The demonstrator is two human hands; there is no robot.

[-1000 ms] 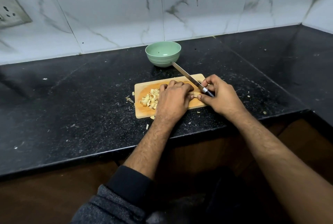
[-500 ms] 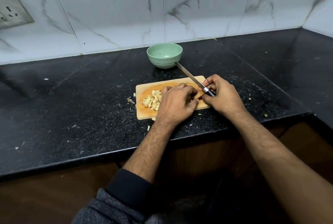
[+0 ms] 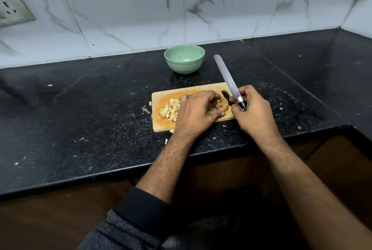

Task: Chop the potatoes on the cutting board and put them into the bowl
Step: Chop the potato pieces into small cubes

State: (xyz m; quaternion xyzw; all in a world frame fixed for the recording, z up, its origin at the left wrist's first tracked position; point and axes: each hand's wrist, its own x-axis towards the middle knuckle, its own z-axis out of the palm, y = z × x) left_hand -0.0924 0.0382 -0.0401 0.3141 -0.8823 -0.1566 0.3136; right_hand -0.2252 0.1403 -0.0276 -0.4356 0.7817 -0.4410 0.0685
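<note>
My left hand (image 3: 196, 112) curls its grip over the potato slices (image 3: 220, 105) on the cutting board (image 3: 161, 124) by the bench's front edge; my right hand (image 3: 252, 110) clamps the knife (image 3: 227, 78), blade raised toward the empty green bowl (image 3: 184, 58)

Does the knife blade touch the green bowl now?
Apart. In the head view the knife is lifted in the right hand, and dark counter shows between its tip and the bowl.

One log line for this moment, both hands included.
left hand holds potato slices on cutting board | right hand grips knife, blade raised | bowl empty
</note>
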